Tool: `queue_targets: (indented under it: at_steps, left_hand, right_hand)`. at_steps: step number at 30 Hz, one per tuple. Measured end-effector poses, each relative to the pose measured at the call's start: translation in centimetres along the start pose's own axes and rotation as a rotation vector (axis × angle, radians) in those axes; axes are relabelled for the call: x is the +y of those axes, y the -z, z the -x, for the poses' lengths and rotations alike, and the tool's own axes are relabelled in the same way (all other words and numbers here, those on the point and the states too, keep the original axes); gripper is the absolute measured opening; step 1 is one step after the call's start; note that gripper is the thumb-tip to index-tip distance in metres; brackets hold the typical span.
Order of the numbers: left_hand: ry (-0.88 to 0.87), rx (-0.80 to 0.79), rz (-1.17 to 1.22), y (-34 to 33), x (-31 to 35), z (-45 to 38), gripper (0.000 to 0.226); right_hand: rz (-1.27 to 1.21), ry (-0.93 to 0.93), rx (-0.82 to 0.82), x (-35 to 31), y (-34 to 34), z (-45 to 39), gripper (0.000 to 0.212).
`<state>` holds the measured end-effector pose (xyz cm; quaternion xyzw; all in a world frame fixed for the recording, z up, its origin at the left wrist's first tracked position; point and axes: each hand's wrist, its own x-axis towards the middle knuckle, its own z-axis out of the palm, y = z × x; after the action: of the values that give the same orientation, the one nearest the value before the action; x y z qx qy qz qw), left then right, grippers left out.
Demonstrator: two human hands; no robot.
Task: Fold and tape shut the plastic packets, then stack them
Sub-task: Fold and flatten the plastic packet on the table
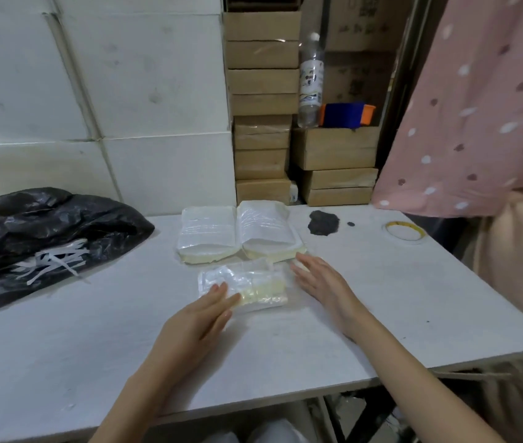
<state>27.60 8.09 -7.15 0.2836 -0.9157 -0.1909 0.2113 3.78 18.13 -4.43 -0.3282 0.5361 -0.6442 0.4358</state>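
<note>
The left hand [204,310] lies flat, fingers straight, pressing the near-left part of the plastic packet [247,287] on the table [365,298]; just right of it the right hand [316,278], also flat and grasping nothing, touches the packet's right end. This looks like the folding step; next comes reaching for the tape roll [404,232], well right of both hands.

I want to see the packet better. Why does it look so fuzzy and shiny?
Head view: the packet under the left hand is smeared by blur, and its clear plastic glares; the right hand is soft too; the table edges bend from the wide lens.
</note>
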Motion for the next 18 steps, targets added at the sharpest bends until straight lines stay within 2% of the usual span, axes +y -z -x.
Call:
queue_targets:
  at_steps: [3, 5, 7, 11, 14, 18]
  left_hand:
    - [-0.029, 0.063, -0.064, -0.2, 0.1, -0.2, 0.054]
    - [-0.02, 0.091, -0.075, -0.2, 0.2, -0.3, 0.052]
    - [-0.011, 0.091, -0.093, 0.0, 0.1, -0.4, 0.05]
    - [0.023, 0.081, -0.097, 0.4, 0.3, -0.6, 0.045]
    - [0.043, 0.102, -0.031, 0.7, 1.6, -0.6, 0.041]
    - [0.063, 0.161, -0.008, 0.8, 3.7, -0.6, 0.032]
  right_hand:
    - [0.324, 0.2, 0.343, -0.6, 4.1, -0.9, 0.023]
    - [0.582, 0.267, 0.509, -1.4, 8.0, -2.1, 0.026]
    - [0.899, 0.235, 0.603, -2.2, 12.0, -3.7, 0.036]
    - [1.329, 0.065, 0.617, -3.0, 17.7, -6.5, 0.043]
    - [1.466, -0.004, 0.619, -3.2, 18.8, -7.6, 0.041]
    - [1.559, 0.004, 0.643, -3.3, 18.6, -8.2, 0.034]
